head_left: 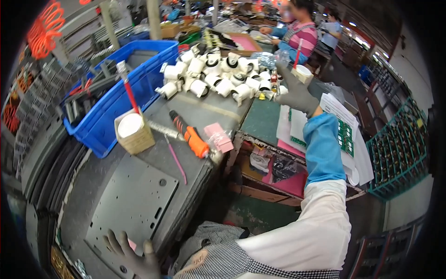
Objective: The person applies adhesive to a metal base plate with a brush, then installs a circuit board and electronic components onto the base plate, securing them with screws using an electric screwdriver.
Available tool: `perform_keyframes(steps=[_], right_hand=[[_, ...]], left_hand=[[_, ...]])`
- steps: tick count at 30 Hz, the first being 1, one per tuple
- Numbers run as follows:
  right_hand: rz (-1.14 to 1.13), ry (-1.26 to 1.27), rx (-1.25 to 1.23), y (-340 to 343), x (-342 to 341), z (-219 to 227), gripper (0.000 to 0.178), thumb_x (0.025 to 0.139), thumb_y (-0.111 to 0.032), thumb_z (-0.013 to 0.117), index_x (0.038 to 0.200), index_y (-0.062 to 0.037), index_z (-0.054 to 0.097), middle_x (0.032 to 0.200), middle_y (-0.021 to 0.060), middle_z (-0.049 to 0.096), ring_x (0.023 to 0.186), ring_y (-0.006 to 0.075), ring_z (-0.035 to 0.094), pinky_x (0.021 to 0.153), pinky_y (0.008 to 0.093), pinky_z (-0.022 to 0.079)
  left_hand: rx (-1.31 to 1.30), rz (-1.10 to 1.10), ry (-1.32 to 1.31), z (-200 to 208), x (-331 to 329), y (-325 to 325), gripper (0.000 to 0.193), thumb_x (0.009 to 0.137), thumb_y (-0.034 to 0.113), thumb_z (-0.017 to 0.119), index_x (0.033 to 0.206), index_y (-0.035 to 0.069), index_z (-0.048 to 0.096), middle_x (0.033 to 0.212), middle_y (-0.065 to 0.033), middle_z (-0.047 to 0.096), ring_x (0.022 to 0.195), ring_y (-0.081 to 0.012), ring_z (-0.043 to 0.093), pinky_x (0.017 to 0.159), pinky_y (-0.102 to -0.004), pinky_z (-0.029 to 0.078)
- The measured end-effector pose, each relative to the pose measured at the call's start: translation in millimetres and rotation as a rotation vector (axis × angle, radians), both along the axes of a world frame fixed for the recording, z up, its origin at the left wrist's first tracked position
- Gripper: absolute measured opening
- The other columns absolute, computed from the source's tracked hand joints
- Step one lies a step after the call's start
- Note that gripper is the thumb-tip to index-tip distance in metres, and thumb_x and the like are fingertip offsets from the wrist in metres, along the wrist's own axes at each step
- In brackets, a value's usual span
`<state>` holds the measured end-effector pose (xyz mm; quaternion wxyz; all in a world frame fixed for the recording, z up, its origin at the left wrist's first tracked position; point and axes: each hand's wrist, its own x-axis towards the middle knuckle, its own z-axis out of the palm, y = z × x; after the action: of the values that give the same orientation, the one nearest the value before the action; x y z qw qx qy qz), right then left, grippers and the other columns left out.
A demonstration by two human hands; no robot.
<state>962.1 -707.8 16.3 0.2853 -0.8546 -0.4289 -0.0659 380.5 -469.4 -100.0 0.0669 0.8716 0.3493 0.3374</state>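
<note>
My left hand (pixel 133 259), in a grey glove, is at the lower left with its fingers spread. It is over the near end of a flat grey metal plate (pixel 134 195) with holes and slots. A bit of pink shows beside its fingers. My right hand (pixel 298 95), also gloved, is stretched out to the far right bench. Its fingers and thumb are apart, around small red and yellow items (pixel 274 84) too small to name; I see nothing held. White caster-like parts (pixel 224 87) are heaped just left of it.
An orange-and-black power screwdriver (pixel 190 135), a purple stick (pixel 175 159) and a pink pad (pixel 218 137) lie beyond the plate. A cardboard box (pixel 134 135) holds a white pot and red-handled brush. A blue crate (pixel 116 93) stands left; green circuit boards (pixel 344 137) lie right.
</note>
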Motion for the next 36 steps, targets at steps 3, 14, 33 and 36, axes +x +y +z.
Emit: perform_keyframes(steps=[3,14,33,36], right_hand=[[0.637,0.624,0.512,79,-70,9,0.123,0.065,-0.027,0.084,0.165,-0.0091,0.016,0.164,0.0175,0.034,0.153,0.0281,0.031,0.125,0.0405,0.021],[1.546,1.764,0.208,259,-308,-82,0.123,0.066,-0.04,0.088,0.163,-0.0045,0.022,0.156,0.0308,0.039,0.145,0.0416,0.042,0.118,0.0536,0.039],[1.393,1.991,-0.092,286,-376,-112,0.113,0.07,-0.043,0.085,0.155,0.0088,0.029,0.149,0.029,0.047,0.134,0.039,0.055,0.115,0.0517,0.045],[1.376,1.47,0.027,301,-371,-101,0.11,0.08,-0.051,0.078,0.159,0.0029,0.024,0.155,0.0255,0.042,0.14,0.0371,0.047,0.117,0.05,0.037]], left_hand=[[0.043,0.05,0.014,0,-7,2,0.077,0.09,0.051,0.073,0.147,0.006,0.048,0.16,-0.0256,0.036,0.151,-0.0537,0.023,0.118,-0.0647,0.026],[0.129,-0.225,-0.03,86,-2,33,0.097,0.065,0.041,0.09,0.145,0.008,0.047,0.154,-0.0239,0.04,0.147,-0.0549,0.026,0.116,-0.0651,0.029],[-0.007,-0.331,0.05,49,-48,76,0.094,0.059,0.037,0.093,0.138,0.009,0.051,0.144,-0.0138,0.054,0.147,-0.0442,0.036,0.122,-0.0621,0.021],[-0.061,-0.274,-0.068,47,-75,89,0.09,0.061,0.029,0.093,0.137,0.006,0.052,0.141,-0.0146,0.056,0.143,-0.0396,0.044,0.12,-0.0534,0.031]])
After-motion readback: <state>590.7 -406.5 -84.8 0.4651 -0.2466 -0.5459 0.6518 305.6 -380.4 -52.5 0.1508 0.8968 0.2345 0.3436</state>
